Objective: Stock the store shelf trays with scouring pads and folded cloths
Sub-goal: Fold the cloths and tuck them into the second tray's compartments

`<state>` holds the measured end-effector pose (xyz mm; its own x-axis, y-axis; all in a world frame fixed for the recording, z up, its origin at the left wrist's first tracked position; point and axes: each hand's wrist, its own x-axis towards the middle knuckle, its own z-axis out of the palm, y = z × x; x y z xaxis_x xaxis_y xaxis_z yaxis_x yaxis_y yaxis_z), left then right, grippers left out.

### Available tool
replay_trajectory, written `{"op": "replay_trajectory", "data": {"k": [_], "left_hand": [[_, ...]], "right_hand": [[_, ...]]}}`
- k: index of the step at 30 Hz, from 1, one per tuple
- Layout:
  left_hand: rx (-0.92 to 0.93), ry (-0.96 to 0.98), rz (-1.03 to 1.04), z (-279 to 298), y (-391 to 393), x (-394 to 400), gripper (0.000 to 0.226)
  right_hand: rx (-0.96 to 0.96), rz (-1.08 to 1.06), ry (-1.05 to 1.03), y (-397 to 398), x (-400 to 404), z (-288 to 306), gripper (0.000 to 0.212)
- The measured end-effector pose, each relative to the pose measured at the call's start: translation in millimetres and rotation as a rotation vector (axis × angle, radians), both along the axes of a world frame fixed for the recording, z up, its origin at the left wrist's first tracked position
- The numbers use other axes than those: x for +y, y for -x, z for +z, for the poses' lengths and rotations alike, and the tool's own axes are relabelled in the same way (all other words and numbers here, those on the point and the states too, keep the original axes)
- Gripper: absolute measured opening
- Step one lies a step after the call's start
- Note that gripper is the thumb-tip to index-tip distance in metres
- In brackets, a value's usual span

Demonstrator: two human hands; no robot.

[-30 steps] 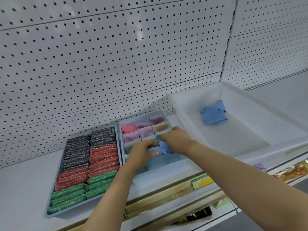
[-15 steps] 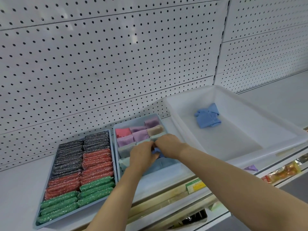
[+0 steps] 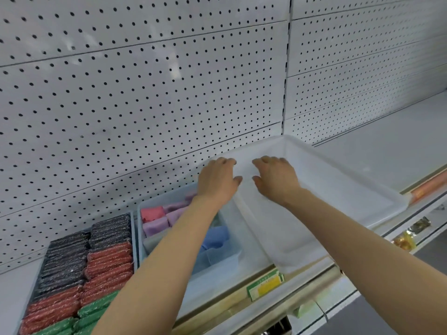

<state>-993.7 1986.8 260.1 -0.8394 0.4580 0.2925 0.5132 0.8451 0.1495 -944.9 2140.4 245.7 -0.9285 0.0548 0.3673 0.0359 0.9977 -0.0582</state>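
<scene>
"What was on the far left?"

"A tray (image 3: 134, 238) packed with scouring pads (image 3: 84, 269) standing in two columns: black at the back, red in the middle, green nearest the shelf edge."

"And beside it?"

"A pale blue divided tray (image 3: 141, 247) just to its right, holding folded cloths (image 3: 154, 221): a red one, purple ones, and a blue cloth (image 3: 215, 236) toward the front. The left forearm crossed over part of it."

"The hands?"

"The left hand (image 3: 217, 181) was palm down with fingers spread, over the near-left rim of the white bin (image 3: 350, 187). The right hand (image 3: 275, 178) was inside the bin, palm down. Both were open, gripping nothing I could see; whatever lay beneath the palms was hidden."

"Further right?"

"Bare white shelf (image 3: 391, 151) under the pegboard wall (image 3: 145, 93)."
</scene>
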Motion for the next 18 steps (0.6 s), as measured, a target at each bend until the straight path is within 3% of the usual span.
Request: {"op": "replay_trajectory", "data": {"k": [5,15,18], "left_hand": [[-0.092,0.188,-0.031,-31,25,73,0.039],[-0.498,0.382,-0.012,-96,82,162,0.037],[-0.44,0.368,0.014,-110,86,173,0.037]], "right_hand": [[-0.015,-0.112,0.017,-8,58,-3,0.04],[-0.05,-0.158,-0.034,-2,139,-4,0.041],[-0.043,-0.147,-0.035,2,155,-7,0.038]]}}
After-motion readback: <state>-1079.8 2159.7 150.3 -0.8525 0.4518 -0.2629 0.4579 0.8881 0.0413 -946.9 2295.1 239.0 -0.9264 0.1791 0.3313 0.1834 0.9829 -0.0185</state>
